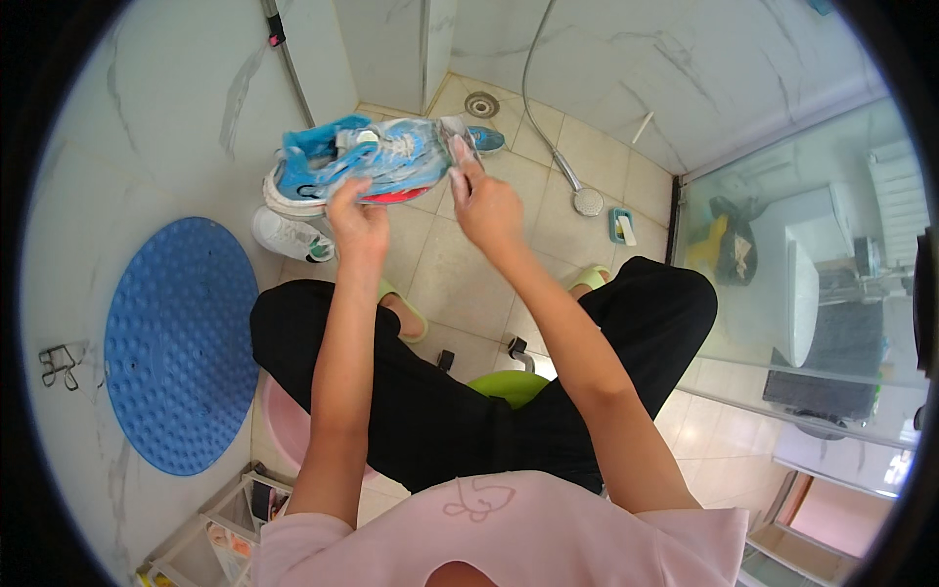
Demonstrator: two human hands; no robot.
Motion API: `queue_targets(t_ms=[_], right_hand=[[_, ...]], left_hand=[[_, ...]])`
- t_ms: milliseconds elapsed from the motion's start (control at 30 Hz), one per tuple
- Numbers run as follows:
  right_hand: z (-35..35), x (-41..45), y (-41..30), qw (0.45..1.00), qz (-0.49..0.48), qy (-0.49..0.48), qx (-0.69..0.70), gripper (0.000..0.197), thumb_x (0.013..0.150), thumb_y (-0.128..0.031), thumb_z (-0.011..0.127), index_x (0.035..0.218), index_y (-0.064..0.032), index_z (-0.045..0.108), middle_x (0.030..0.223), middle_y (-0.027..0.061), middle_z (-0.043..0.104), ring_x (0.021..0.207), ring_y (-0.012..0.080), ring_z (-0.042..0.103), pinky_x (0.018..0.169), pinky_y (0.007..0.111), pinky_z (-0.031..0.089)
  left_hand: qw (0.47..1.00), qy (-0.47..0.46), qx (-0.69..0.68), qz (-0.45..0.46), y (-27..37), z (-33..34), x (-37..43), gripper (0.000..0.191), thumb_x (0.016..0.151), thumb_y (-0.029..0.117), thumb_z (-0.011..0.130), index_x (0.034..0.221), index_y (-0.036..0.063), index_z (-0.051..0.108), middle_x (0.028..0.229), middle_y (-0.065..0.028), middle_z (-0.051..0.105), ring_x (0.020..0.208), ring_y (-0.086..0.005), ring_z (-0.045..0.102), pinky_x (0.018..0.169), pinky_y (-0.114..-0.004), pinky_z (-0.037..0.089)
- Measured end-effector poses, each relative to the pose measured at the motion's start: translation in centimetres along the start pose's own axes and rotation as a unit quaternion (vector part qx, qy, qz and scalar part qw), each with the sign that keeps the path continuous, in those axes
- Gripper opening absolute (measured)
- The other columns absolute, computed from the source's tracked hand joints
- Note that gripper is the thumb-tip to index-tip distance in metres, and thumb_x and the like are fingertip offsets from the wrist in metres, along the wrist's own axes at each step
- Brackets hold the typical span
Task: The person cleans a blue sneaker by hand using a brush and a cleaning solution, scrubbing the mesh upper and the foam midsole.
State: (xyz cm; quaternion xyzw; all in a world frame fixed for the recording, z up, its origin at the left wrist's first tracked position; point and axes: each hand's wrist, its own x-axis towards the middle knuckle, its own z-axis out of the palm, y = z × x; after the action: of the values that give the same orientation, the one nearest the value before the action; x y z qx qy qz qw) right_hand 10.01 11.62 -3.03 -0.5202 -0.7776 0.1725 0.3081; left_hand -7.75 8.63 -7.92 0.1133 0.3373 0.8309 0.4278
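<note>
A blue sneaker [389, 158] with a white and red sole, coated in whitish suds, is held up over the tiled floor. My left hand [356, 220] grips its sole edge near the middle, thumb on the side. At the toe, my right hand [480, 198] holds a brush [458, 139] against the shoe; the brush's bristles cannot be made out. Below the heel stands a white shoe [290, 236] on the floor. Past the toe lies another blue shoe [486, 139], partly hidden by the brush.
A shower head [587, 201] on its hose and a small teal dish [622, 226] holding a white item lie on the floor, right. A drain [482, 105] is near the far corner. A blue textured mat [183, 345] leans on the left wall, a pink basin [282, 418] near it. Glass stands right.
</note>
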Motion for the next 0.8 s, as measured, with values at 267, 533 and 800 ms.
queue_targets(t_ms=[267,533,800], right_hand=[[0.2,0.1,1.5,0.999,-0.021,0.03,-0.006,0.043,0.096,-0.033,0.058,0.137,-0.0225,0.056,0.067,0.0202,0.065,0.057,0.0386,0.064,0.051,0.047,0.049],[0.5,-1.2,0.7,0.995,-0.077,-0.044,0.033,0.048,0.095,-0.033,0.057,0.142,-0.0256,0.049,0.067,0.0194,0.064,0.06,0.0398,0.064,0.055,0.049,0.052],[0.7,-2.6,-1.7,0.99,-0.083,-0.018,0.109,0.045,0.094,-0.032,0.06,0.138,-0.0262,0.055,0.074,0.0197,0.067,0.061,0.0383,0.064,0.056,0.047,0.051]], left_hand=[[0.995,0.04,-0.07,-0.064,0.8,2.1,-1.3,0.026,0.068,-0.001,0.062,0.094,0.005,0.062,0.095,-0.0029,0.063,0.093,-0.0199,0.061,0.086,-0.032,0.049],[0.995,0.028,-0.075,-0.055,1.0,3.0,-1.9,0.024,0.069,-0.001,0.064,0.092,0.0057,0.061,0.094,-0.0025,0.063,0.092,-0.0186,0.06,0.084,-0.03,0.047],[0.992,-0.021,-0.094,-0.086,0.5,2.4,-1.8,0.029,0.077,0.003,0.064,0.106,0.0034,0.061,0.107,-0.0051,0.063,0.102,-0.0211,0.061,0.095,-0.036,0.046]])
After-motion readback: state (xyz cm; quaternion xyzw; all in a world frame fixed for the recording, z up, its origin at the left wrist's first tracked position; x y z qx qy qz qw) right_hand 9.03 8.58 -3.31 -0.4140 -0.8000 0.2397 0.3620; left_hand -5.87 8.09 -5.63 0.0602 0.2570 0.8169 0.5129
